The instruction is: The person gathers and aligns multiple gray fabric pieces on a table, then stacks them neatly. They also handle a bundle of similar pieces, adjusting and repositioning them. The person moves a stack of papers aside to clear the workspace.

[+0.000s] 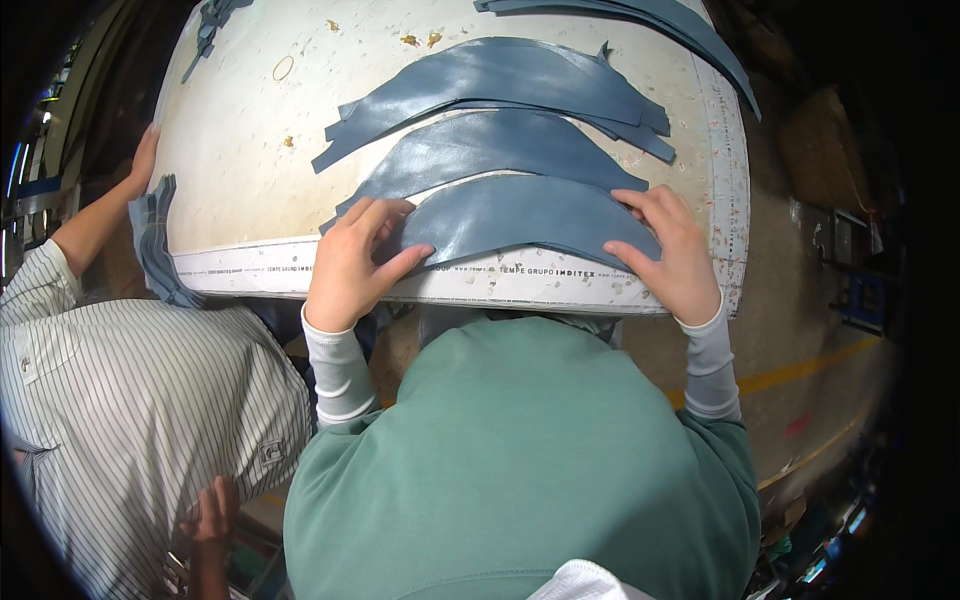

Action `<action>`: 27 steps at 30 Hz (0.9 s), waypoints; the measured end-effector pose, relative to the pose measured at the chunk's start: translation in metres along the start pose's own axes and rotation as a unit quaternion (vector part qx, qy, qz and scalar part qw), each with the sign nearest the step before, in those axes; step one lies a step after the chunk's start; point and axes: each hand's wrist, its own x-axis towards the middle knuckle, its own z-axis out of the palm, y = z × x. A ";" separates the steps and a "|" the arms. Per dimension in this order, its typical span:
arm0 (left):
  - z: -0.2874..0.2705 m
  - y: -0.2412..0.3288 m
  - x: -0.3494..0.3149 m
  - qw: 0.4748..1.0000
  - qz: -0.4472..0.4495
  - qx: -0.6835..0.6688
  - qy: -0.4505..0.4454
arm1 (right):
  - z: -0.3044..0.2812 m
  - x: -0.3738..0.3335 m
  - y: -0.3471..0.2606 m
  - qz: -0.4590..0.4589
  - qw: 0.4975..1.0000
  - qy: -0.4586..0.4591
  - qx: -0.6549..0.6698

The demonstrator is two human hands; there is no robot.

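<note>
A curved blue leather piece (520,215), arched with its bulge away from me, lies near the front edge of the table. My left hand (355,255) grips its left end, thumb at the lower edge and fingers over the upper edge. At the other end, my right hand (668,248) pinches it the same way. Just beyond, a second blue leather piece (490,140) is partly covered by the nearest one. Farther back rests a small overlapping pile of similar blue leather pieces (500,75), with uneven ends sticking out.
Bundled blue strips (155,245) hang over the table's left edge; more blue pieces (640,15) lie at the far right. A rubber band (284,68) and yellowish scraps (410,40) dot the white tabletop (240,150). A person in a striped shirt (150,400) is close on my left, one hand at the table edge.
</note>
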 end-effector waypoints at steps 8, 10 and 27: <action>0.017 0.005 -0.004 0.995 0.042 0.013 0.094 | 0.004 -0.003 -0.001 -0.057 0.995 0.044 -0.063; 0.022 0.006 -0.005 0.990 0.053 0.036 0.128 | 0.005 -0.003 -0.001 -0.028 0.998 0.048 -0.040; 0.026 0.008 -0.002 0.968 -0.036 -0.060 0.240 | 0.003 0.043 0.050 0.204 0.923 0.095 0.312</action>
